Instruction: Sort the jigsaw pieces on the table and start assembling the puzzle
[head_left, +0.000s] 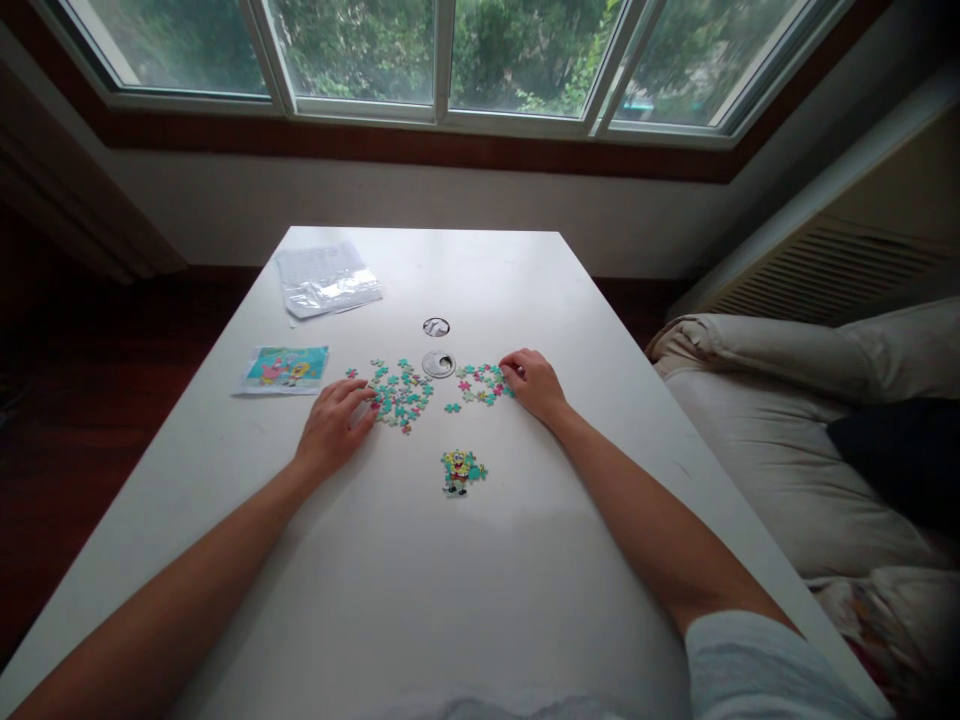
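Loose jigsaw puzzle pieces [405,393], mostly teal and green, lie spread on the white table [420,600]. My left hand [335,420] rests at the left edge of this pile, fingers stretched and thumb apart, touching the outer pieces. A smaller group of pink and green puzzle pieces [478,384] lies to the right. At its right edge my right hand [534,383] has its fingers curled together; whatever is between the fingertips is hidden. Nearer to me sits a small joined section of puzzle [459,472] showing a yellow cartoon figure. One teal puzzle piece [452,408] lies between the groups.
A cartoon picture sheet [286,370] lies on the left, and a clear plastic bag [330,282] behind it. Two round inserts [438,364] are set in the tabletop beyond the pieces. A padded couch [757,450] stands on the right; windows [442,60] face me.
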